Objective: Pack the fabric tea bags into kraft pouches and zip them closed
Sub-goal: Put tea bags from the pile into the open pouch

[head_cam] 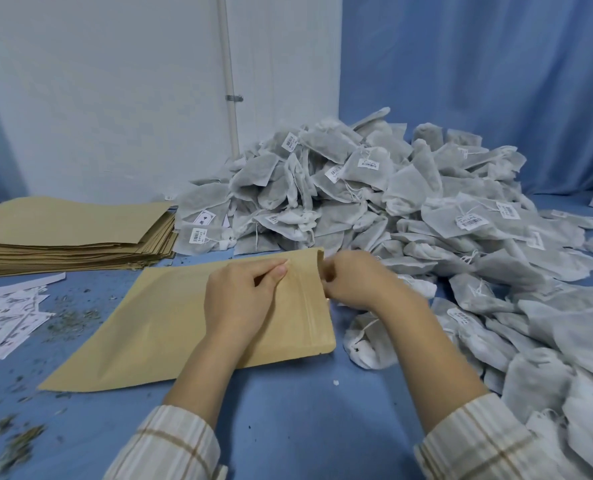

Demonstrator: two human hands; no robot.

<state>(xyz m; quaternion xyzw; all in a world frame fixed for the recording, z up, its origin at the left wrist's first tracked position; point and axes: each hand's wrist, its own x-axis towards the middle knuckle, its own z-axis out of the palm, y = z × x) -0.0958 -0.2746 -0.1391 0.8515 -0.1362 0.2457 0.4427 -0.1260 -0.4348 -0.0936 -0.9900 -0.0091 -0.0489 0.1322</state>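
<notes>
Striped sleeves (170,445) led in low over the blue tabletop (288,410). Both hands, left (243,299) and right (354,282), pinched the mouth of the kraft pouch (170,317), tea bags (374,188) heaped beyond.

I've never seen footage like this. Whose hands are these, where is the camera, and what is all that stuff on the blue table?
There is no machine here: a person is working with two bare hands, and the single picture comes from a camera worn on their head, looking forward and down.

On the blue table lies one flat brown paper pouch. The left hand rests on it near its open end, fingers curled and pinching the top layer. The right hand is at the pouch's mouth, fingers curled at the edge, apparently pulling it open; exactly what it grips is hidden.

Behind and to the right is a big heap of grey fabric tea bags with small labels. At the left sits a stack of empty pouches, some loose paper labels and spilled tea crumbs.
</notes>
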